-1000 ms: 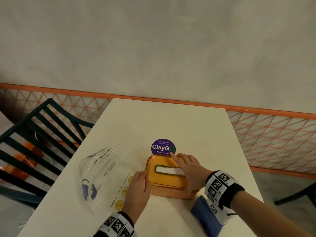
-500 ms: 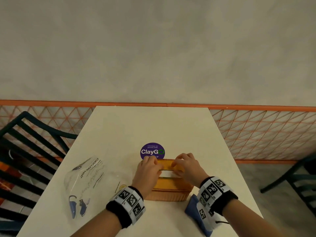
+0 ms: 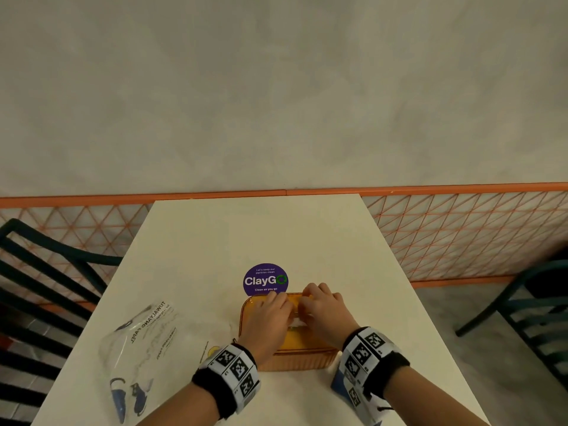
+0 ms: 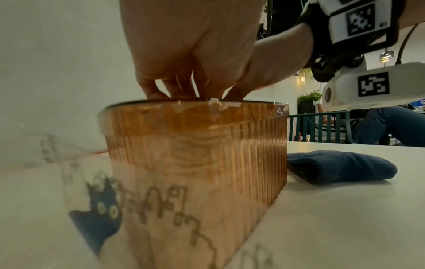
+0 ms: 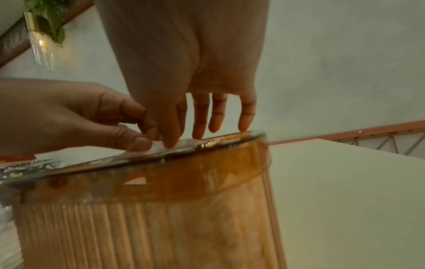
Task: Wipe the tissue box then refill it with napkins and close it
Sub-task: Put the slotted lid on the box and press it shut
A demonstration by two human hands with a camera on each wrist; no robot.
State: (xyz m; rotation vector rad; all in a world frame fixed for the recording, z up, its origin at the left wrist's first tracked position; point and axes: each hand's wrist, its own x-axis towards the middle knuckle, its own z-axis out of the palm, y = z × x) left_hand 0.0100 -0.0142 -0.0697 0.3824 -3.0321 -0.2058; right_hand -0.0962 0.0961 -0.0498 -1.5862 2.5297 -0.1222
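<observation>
1. Here, one orange tissue box (image 3: 295,355) stands on the white table (image 3: 276,235), low in the middle of the head view, its lid on and its ribbed walls see-through.
2. Its long axis runs from left to right across the frame, and the slot in the lid looks upward.
3. In the box, white napkins (image 3: 296,321) fill the inside; one white piece stands out of the slot.
4. Two hands lie on the lid. The left hand (image 3: 270,321) pinches the white piece between thumb and curled fingers, as the right wrist view shows.
5. The right hand (image 3: 324,309) has its fingers nearly straight, tips down on the lid; its thumb touches the same white piece, and it holds nothing.
6. One round purple sticker (image 3: 266,279) reading "ClayGo" lies on the table just above the box.
7. One clear plastic wrapper (image 3: 144,348) with print lies to the left of the box, touching it in the left wrist view.
8. One folded blue cloth (image 4: 340,166) lies just beside the box, at the lower right in the head view.
9. Two dark green chairs stand at the frame edges, one at the left (image 3: 46,290) and one at the right (image 3: 528,309).
</observation>
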